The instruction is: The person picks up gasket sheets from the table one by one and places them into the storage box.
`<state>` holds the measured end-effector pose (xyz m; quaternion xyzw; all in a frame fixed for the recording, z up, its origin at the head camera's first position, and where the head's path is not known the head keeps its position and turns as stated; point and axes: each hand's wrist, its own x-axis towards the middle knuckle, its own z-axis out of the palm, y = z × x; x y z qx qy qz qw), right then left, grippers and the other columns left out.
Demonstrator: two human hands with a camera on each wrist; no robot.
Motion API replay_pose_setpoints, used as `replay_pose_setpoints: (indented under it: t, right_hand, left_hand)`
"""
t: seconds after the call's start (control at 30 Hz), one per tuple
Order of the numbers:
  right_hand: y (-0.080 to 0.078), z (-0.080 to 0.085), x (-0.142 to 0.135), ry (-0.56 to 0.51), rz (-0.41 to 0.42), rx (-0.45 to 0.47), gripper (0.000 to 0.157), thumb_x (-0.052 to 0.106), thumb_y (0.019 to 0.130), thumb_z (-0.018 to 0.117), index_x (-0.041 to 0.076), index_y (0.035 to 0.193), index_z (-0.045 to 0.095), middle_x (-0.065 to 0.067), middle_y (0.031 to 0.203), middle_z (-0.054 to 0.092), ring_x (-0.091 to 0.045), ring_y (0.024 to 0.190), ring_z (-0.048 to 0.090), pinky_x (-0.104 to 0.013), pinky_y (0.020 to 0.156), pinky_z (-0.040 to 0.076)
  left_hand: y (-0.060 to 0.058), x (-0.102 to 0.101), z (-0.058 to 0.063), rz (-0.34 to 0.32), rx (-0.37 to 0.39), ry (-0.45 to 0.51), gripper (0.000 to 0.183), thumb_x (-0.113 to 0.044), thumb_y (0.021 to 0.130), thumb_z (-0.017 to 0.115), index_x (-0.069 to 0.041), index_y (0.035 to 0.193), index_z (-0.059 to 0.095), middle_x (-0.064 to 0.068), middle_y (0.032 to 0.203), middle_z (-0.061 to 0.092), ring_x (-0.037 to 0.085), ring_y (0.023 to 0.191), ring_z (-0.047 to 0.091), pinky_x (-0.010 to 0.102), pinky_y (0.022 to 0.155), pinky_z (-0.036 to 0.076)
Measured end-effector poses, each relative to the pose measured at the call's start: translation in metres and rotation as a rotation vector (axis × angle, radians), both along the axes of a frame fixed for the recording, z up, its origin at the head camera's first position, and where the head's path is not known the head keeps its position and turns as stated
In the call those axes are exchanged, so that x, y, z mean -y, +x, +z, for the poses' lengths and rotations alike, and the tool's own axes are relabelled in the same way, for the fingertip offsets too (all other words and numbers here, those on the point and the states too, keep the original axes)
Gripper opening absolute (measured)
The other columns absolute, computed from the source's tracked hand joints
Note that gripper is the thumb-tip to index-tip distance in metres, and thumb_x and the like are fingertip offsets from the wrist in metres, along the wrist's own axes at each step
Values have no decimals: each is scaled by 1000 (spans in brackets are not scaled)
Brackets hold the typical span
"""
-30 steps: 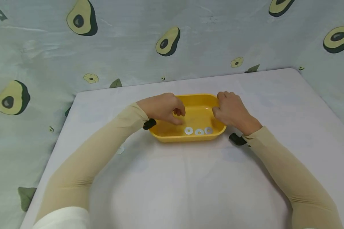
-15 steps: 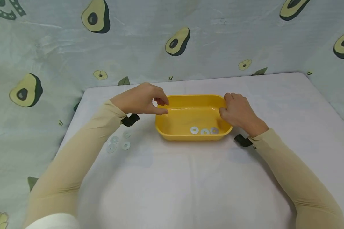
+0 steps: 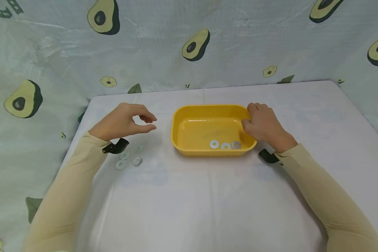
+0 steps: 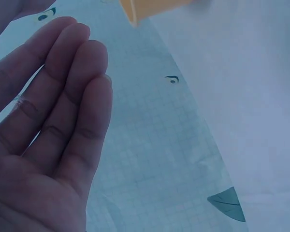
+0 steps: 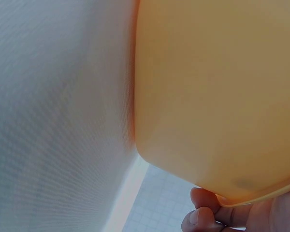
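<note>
A yellow oblong tray [image 3: 189, 153] stands on the white-covered table. Three flat metal washers [image 3: 211, 144] lie inside it near the front wall. My right hand [image 3: 264, 124] grips the tray's right end, thumb on the inner side. In the right wrist view its fingers [image 5: 200, 218] curl under the rim. To the left of the tray hovers my left hand [image 3: 124, 120], thumb and fingertips apart with nothing between them; its fingers [image 4: 89, 96] look straight and relaxed in the left wrist view. Several more washers [image 3: 134, 161] lie on the cloth just below that hand.
White cloth covers the table [image 3: 182, 206]. Behind it and along the left hangs a pale green sheet [image 3: 151, 52] printed with avocados. Each wrist wears a black camera, such as the left one [image 3: 116, 146].
My left hand has come out of the tray and moved left over the table, uncovering the loose washers. My right hand keeps its grip on the tray. The head view has shifted slightly.
</note>
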<state>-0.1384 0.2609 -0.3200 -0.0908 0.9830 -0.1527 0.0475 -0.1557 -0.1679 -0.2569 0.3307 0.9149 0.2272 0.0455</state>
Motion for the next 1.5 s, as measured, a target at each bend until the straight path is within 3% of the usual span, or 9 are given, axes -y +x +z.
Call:
replay_pose_setpoints:
  t: [0.3, 0.47, 0.63, 0.8, 0.93, 1.2, 1.5]
  right_hand:
    - [-1, -2, 2, -3, 2, -10, 42, 18, 94, 38, -12, 120, 52, -25, 103, 55, -41, 95, 48, -51, 86, 42]
    - [-1, 0, 1, 3, -16, 12, 46, 19, 95, 38, -13, 126, 50, -27, 110, 56, -42, 101, 49, -55, 92, 43]
    - [-1, -1, 1, -4, -25, 18, 46, 19, 95, 38, -12, 126, 50, -27, 110, 56, -43, 102, 48, -56, 93, 42]
    - [-1, -1, 1, 0, -23, 21, 47, 19, 94, 38, -12, 126, 50, -27, 110, 56, -43, 102, 48, -56, 93, 42]
    - [-2, 0, 1, 0, -22, 22, 47, 19, 94, 38, -13, 126, 50, -27, 111, 56, -43, 103, 48, -56, 94, 43]
    - [-2, 1, 2, -3, -26, 24, 48, 20, 95, 38, -12, 128, 50, -28, 114, 56, -43, 106, 48, -58, 97, 42]
    - [-3, 0, 2, -2, -28, 25, 47, 20, 95, 38, -12, 127, 50, -28, 113, 56, -43, 104, 48, -57, 96, 42]
  left_hand:
    - [12, 28, -30, 45, -55, 170, 16, -13, 85, 86, -18, 99, 80, -2, 94, 79, 0, 84, 63, 9, 77, 48]
    - [12, 33, -43, 63, -12, 169, 16, -14, 85, 85, -14, 100, 80, -2, 96, 79, 7, 86, 66, 14, 80, 52]
    - [11, 37, -47, 81, 34, 128, 19, -16, 85, 86, -13, 103, 80, 1, 97, 80, 16, 87, 68, 21, 80, 54]
    - [13, 43, -44, 129, 133, 75, 20, -26, 87, 85, -17, 104, 80, -3, 96, 78, 6, 86, 65, 25, 81, 55]
    - [12, 47, -44, 172, 219, 29, 23, -33, 88, 84, -21, 107, 80, -5, 98, 77, 1, 86, 63, 20, 80, 51]
    - [8, 55, -50, 226, 428, -30, 34, -33, 86, 86, -20, 116, 78, 0, 110, 78, 9, 94, 68, 20, 82, 53]
    - [7, 53, -55, 215, 499, -107, 34, -38, 82, 88, -20, 109, 78, -2, 96, 74, 15, 88, 66, 22, 79, 53]
